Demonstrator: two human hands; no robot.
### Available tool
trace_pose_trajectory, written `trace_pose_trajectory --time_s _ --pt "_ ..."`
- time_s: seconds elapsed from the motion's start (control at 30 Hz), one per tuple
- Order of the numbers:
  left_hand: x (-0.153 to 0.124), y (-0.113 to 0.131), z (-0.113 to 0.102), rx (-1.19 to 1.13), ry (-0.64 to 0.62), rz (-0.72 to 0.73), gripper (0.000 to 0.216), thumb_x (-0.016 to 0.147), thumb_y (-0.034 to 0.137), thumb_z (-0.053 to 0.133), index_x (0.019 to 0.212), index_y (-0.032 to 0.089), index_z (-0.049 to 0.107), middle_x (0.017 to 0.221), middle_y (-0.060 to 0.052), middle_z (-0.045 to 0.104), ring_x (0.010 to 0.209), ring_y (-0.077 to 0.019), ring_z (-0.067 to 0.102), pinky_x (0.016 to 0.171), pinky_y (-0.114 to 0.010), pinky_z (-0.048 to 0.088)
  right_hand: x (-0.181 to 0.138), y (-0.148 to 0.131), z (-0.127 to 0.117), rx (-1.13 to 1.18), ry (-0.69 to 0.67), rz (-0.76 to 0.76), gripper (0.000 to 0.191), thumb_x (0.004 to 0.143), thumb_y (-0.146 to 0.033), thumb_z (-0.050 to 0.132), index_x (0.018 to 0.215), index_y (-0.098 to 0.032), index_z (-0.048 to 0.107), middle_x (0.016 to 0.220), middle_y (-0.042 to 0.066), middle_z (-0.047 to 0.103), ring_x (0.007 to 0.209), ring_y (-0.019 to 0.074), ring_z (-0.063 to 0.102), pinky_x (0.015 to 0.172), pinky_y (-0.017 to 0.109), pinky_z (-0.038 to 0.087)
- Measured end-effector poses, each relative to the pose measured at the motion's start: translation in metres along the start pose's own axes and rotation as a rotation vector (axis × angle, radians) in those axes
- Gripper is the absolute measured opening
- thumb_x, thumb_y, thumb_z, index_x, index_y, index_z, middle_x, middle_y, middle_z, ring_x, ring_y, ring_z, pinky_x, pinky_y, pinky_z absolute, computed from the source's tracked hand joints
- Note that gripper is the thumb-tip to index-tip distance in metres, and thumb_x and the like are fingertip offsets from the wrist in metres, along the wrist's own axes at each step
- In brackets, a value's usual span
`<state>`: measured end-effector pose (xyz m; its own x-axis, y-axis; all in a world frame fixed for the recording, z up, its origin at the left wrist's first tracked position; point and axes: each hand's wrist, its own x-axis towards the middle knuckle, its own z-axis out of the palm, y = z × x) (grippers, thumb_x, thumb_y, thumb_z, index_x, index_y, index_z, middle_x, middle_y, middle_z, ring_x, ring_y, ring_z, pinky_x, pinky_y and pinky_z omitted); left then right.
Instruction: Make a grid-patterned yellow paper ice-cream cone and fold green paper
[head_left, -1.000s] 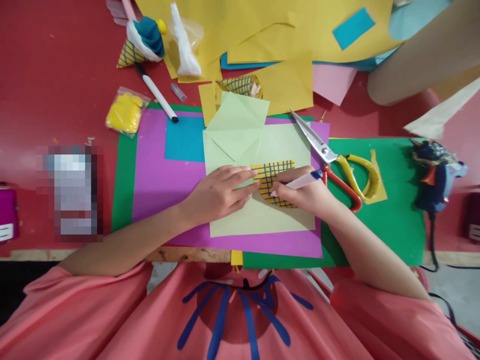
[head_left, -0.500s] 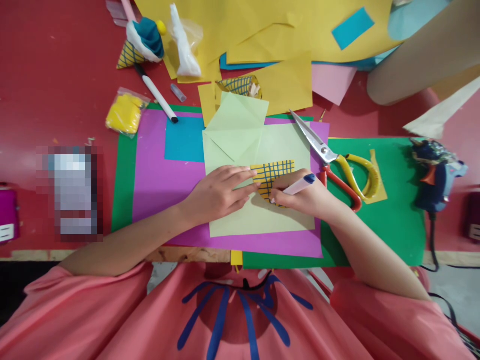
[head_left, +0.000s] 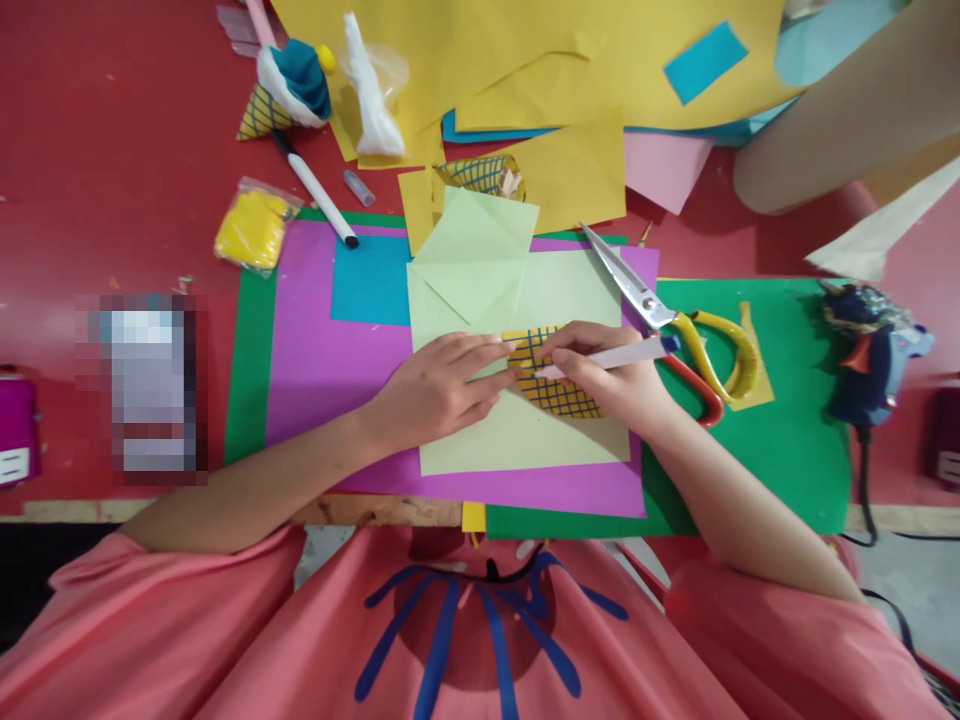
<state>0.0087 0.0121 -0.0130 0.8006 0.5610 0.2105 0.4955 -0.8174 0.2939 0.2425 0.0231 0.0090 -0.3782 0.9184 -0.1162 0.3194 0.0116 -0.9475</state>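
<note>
A yellow piece of paper (head_left: 564, 398) with a dark blue grid drawn on it lies on a pale green sheet (head_left: 480, 450). My left hand (head_left: 442, 388) rests flat with its fingers stretched out, the tips touching the yellow paper's left edge. In my right hand (head_left: 626, 385) is a white marker (head_left: 628, 354) with a blue end, gripped between thumb and fingers. Its tip points left, at the middle of the gridded paper. Part of that paper is hidden beneath the right hand.
Scissors (head_left: 645, 305) with yellow and red handles lie right of the pale sheet. Farther right is a glue gun (head_left: 874, 350). A gridded paper cone (head_left: 480, 175), a capped marker (head_left: 322, 200) and a bag of yellow stuff (head_left: 251, 230) lie beyond. A cardboard tube (head_left: 847, 110) stands back right.
My right hand has turned and shifted right, and the marker now lies flatter, its tip moved up and left, uncovering more of the grid's lower right. My left hand stays put.
</note>
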Motion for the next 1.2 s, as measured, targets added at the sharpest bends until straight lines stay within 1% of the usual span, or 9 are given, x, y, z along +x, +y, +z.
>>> trace_pose_trajectory --time_s 0.03,0.1,0.2,0.37,0.53,0.7,0.97,1.2 --pt "0.0001 0.0001 -0.0002 0.001 0.0 -0.001 0.03 0.09 0.019 0.054 0.119 0.02 0.06 0.13 -0.01 0.059 0.123 -0.0259 0.054 0.102 -0.043 0.048 0.0006 0.0005 0.0022 0.014 0.053 -0.004 0.012 0.085 -0.023 0.056 0.08 -0.016 0.065 0.073 0.001 0.068 0.065 0.0114 0.06 0.058 0.024 0.045" --pt "0.0002 0.0003 -0.0007 -0.008 0.004 -0.005 0.03 0.089 0.019 0.054 0.119 0.02 0.06 0.13 -0.01 0.059 0.123 -0.0257 0.054 0.101 -0.044 0.048 0.002 0.0015 0.0062 0.02 0.117 -0.008 0.013 0.085 -0.028 0.06 0.085 -0.016 0.066 0.076 0.002 0.068 0.067 0.0115 0.061 0.059 0.025 0.046" --pt "0.0005 0.0003 -0.0011 -0.02 0.005 0.0 0.031 0.089 0.018 0.055 0.12 0.019 0.06 0.13 -0.01 0.06 0.122 -0.0257 0.054 0.1 -0.043 0.049 0.0042 0.0029 0.0095 -0.013 0.149 -0.012 0.015 0.085 -0.03 0.062 0.087 -0.017 0.067 0.079 0.002 0.069 0.069 0.012 0.062 0.062 0.026 0.048" --pt "0.0019 0.0005 -0.0016 0.009 0.038 0.008 0.029 0.089 0.018 0.054 0.118 0.016 0.061 0.124 -0.008 0.065 0.116 -0.024 0.058 0.097 -0.041 0.051 0.0058 0.0038 0.0093 -0.065 0.151 -0.008 0.015 0.086 -0.03 0.061 0.088 -0.017 0.067 0.079 0.002 0.069 0.072 0.0124 0.063 0.065 0.026 0.049" --pt "0.0033 0.0011 -0.002 0.017 0.06 0.004 0.026 0.089 0.018 0.055 0.114 0.013 0.063 0.118 -0.009 0.067 0.111 -0.0238 0.061 0.094 -0.04 0.053 0.0064 0.0051 0.009 -0.058 0.138 -0.023 0.015 0.086 -0.029 0.062 0.088 -0.015 0.067 0.081 0.003 0.069 0.074 0.0124 0.064 0.067 0.026 0.049" --pt "0.0038 0.001 -0.0022 0.017 0.085 0.01 0.024 0.089 0.017 0.055 0.11 0.012 0.064 0.114 -0.01 0.068 0.107 -0.0235 0.062 0.091 -0.039 0.054 0.0065 0.0072 0.0094 -0.045 0.147 -0.041 0.016 0.086 -0.03 0.063 0.087 -0.015 0.068 0.078 0.002 0.068 0.071 0.0118 0.063 0.064 0.026 0.048" --pt "0.0032 0.0018 -0.0018 0.025 0.084 0.0 0.025 0.089 0.017 0.055 0.111 0.013 0.064 0.114 -0.009 0.068 0.108 -0.0233 0.061 0.092 -0.039 0.053 0.008 0.0063 0.0088 -0.078 0.145 -0.049 0.015 0.086 -0.028 0.063 0.086 -0.014 0.068 0.078 0.003 0.069 0.071 0.0118 0.063 0.064 0.026 0.048" --pt "0.0029 0.0018 -0.0018 -0.006 0.078 -0.012 0.025 0.089 0.017 0.054 0.113 0.014 0.063 0.115 -0.01 0.067 0.109 -0.023 0.061 0.092 -0.04 0.053 0.0069 0.0057 0.0083 -0.086 0.134 -0.047 0.014 0.086 -0.026 0.062 0.083 -0.014 0.069 0.076 0.003 0.07 0.067 0.011 0.062 0.06 0.024 0.047"
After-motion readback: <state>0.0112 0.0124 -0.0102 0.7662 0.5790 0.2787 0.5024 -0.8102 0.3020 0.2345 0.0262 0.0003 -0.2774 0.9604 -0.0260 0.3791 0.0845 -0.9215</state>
